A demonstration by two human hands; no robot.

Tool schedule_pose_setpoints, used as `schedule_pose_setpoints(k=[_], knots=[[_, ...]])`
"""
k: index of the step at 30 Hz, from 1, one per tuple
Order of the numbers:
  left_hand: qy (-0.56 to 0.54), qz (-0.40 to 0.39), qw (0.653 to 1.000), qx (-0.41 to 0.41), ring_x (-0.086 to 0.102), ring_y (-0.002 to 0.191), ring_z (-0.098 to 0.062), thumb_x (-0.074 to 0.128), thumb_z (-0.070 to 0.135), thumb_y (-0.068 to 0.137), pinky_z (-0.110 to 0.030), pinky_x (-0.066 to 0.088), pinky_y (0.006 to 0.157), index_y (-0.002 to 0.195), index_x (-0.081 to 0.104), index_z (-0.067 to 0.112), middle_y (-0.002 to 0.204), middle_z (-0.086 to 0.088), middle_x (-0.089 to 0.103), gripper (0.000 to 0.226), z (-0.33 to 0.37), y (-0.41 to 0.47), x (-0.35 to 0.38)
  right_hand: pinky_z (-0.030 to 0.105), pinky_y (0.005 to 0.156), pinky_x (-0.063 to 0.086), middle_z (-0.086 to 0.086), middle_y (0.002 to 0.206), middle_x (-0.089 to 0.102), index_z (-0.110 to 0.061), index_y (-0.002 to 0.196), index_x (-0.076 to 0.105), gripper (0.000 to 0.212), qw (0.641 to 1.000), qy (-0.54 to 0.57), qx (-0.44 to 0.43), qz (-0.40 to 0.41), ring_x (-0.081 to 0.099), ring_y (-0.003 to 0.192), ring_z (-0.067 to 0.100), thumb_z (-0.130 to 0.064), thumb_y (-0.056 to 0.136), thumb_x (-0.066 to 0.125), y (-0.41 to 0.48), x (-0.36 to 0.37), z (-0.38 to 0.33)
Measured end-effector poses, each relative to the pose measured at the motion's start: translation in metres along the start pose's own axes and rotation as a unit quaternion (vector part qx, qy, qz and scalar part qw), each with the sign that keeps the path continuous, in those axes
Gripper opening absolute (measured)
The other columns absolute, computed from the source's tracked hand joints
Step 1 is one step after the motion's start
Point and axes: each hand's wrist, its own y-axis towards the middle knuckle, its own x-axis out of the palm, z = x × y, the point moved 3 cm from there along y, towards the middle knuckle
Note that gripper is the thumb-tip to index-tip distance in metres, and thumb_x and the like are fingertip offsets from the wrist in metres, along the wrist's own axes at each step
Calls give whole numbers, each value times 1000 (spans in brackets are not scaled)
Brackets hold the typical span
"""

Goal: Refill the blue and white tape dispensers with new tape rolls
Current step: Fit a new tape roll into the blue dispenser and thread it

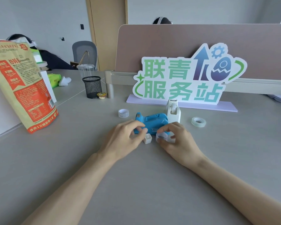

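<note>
A blue tape dispenser point(152, 121) lies on the grey desk, and a white tape dispenser point(173, 109) stands just behind its right end. My right hand point(177, 140) pinches a small tape roll point(162, 137) in front of the blue dispenser. My left hand point(126, 137) hovers at the dispenser's left end, fingers curled and blurred, and whether it holds anything is unclear. A small white core piece point(147, 138) sits on the desk between my hands. One spare tape roll point(123, 113) lies to the left, and another spare tape roll point(198, 121) lies to the right.
A large orange and tan bag point(23, 88) stands at the left. A black mesh pen cup point(92, 86) and a small sealed cup point(101, 95) sit behind. A cut-out sign point(185, 78) on a lilac base lines the back against a divider.
</note>
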Motion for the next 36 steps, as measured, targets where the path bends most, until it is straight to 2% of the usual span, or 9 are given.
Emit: schedule_pose_setpoints(k=[3, 5, 7, 10, 14, 17, 22, 27, 36], knots=[[-20, 104, 994, -12, 55, 75, -8, 45, 35, 87, -27, 45, 66, 85, 59, 28, 79, 15, 59, 16, -12, 8, -10, 9, 83, 37, -8, 99, 58, -20, 93, 67, 10, 999, -21, -45, 17, 52, 99, 17, -19, 83, 67, 0, 1, -4], [9, 140, 989, -38, 55, 89, -16, 45, 22, 88, -34, 47, 77, 98, 60, 24, 98, 6, 60, 18, -32, 21, -7, 21, 82, 44, -4, 101, 60, -19, 98, 66, 16, 991, -61, -113, 24, 53, 96, 21, -27, 84, 66, -2, 5, -13], [63, 89, 989, -99, 48, 115, -31, 45, 12, 89, -41, 41, 95, 127, 51, 15, 128, -10, 50, 38, -54, 37, 5, 31, 80, 49, -3, 103, 62, -21, 101, 67, 18, 976, -130, -173, 20, 54, 95, 22, -29, 85, 64, -4, 13, -19], [111, -20, 970, -217, 29, 136, -33, 42, 17, 93, -42, 27, 107, 147, 25, 16, 153, -10, 23, 56, -73, 54, 19, 35, 82, 49, -4, 108, 63, -23, 108, 68, 27, 962, -189, -199, -6, 55, 100, 23, -28, 81, 63, -5, 18, -19], [202, -55, 951, -229, 36, 130, -28, 38, 25, 94, -39, 29, 101, 137, 40, 30, 143, -6, 42, 43, -74, 63, 24, 37, 82, 49, -8, 105, 69, -22, 112, 69, 32, 966, -180, -184, -24, 58, 100, 23, -25, 81, 61, -5, 16, -19], [198, -34, 956, -213, 44, 121, -31, 43, 21, 91, -38, 34, 94, 119, 54, 22, 128, -8, 54, 30, -74, 57, 22, 35, 82, 48, -10, 95, 68, -23, 105, 67, 22, 965, -177, -193, -28, 57, 97, 20, -24, 84, 61, -5, 16, -21], [-64, 59, 964, -253, 58, 87, -22, 51, 32, 93, -33, 44, 74, 100, 59, 17, 97, -1, 65, 18, -60, 30, 5, 34, 80, 47, -9, 89, 65, -23, 92, 60, 8, 976, -131, -171, -29, 55, 90, 16, -28, 87, 59, -4, 12, -23], [-312, 164, 910, -216, 56, 75, -7, 52, 28, 96, -30, 54, 60, 87, 56, 24, 84, 8, 59, 10, -14, -10, -14, 8, 76, 41, -13, 92, 67, -22, 104, 63, 18, 996, 26, -88, -18, 59, 88, 7, -24, 86, 66, -3, 1, -21], [-431, 14, 870, -238, 67, 82, -16, 40, 32, 100, -37, 55, 48, 98, 54, 16, 109, -13, 66, 21, 25, -19, -1, 6, 73, 42, -33, 87, 63, -34, 87, 59, 23, 989, 103, -87, 68, 60, 82, -6, -15, 83, 72, -13, -12, -31]])
